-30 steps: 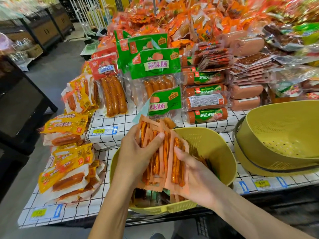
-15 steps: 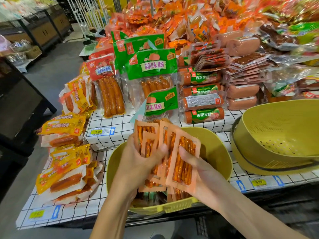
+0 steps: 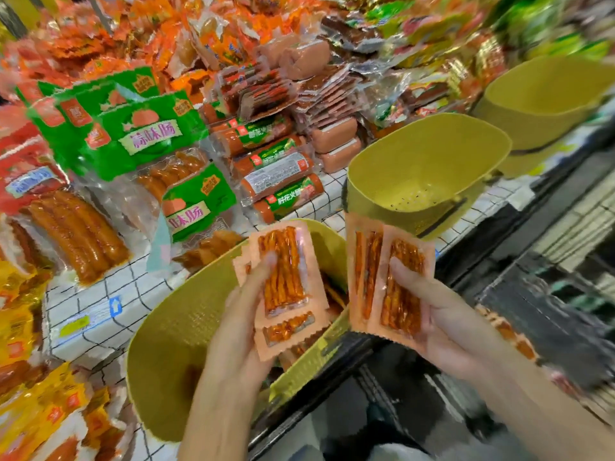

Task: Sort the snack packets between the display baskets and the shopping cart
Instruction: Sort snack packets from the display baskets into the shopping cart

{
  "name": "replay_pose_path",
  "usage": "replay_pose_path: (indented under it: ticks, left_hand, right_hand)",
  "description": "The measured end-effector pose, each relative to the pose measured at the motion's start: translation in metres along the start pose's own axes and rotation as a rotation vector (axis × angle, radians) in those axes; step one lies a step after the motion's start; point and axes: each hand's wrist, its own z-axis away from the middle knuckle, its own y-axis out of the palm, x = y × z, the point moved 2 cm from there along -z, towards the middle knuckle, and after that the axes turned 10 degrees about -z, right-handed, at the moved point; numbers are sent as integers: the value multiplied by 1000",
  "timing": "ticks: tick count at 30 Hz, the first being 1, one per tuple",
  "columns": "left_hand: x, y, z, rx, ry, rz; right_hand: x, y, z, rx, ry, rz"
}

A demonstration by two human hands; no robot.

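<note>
The left hand point(image 3: 246, 327) is gripping a stack of orange snack packets point(image 3: 286, 271) above the near yellow basket point(image 3: 173, 334) on the table point(image 3: 100, 307), while the right hand point(image 3: 442, 324) is clutching a second bunch of packets point(image 3: 389, 277) just beside it, the two bunches being held apart

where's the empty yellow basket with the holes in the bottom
In the head view the empty perforated yellow basket sits right of centre on the grid-patterned shelf, just beyond the packets in the right hand, beside the sausage rolls.
</note>
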Motion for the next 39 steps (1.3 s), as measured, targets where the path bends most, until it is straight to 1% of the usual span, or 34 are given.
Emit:
replay_pose_path:
  ticks: [4, 6, 9, 11, 14, 17, 20, 23, 26, 29, 31, 33, 36, 37, 39]
  left_hand:
    - [34, 45, -9, 172, -60, -254]
    - [55, 71, -14, 262, -90, -344]
    - [93, 110, -21, 434, -182, -414]
    - [121, 136, -28, 516, -249, -459]
    - [164, 176, -43, 605, -312, -588]
    - [207, 214, -71, 603, -354, -687]
    - [254, 246, -108, 542, -366, -777]
    - [300, 269, -148, 472, -341, -924]
    - [345, 283, -186, 444, -296, -1099]
    - [385, 289, -214, 444, -267, -1288]
    - [409, 287, -227, 471, -246, -1383]
    - [430, 283, -239, 511, -239, -1446]
    - [457, 273, -252, 635, -229, -1597]
    - [464, 269, -255, 673, -261, -1662]
    - [474, 258, -261, 710, -379, -1731]
  right_hand:
    - [-2, -40, 47, -150, -130, -145]
    - [0, -65, 71, -229, -210, -210]
    - [7, -115, 108, -449, -349, -302]
    - [14, -153, 131, -546, -420, -350]
    - [29, -209, 160, -645, -504, -384]
    - [48, -259, 178, -700, -551, -387]
    - [66, -305, 182, -811, -538, -426]
    - [79, -344, 169, -925, -469, -389]
    - [82, -382, 138, -1059, -437, -340]
    - [75, -415, 95, -1153, -402, -361]
    - [65, -437, 61, -1235, -359, -301]
    - [51, -457, 28, -1335, -291, -155]
    - [32, -480, -11, -1430, -126, 57]
    - [27, -487, -19, -1434, -84, 119]
    - [18, -498, -28, -1404, -85, 153]
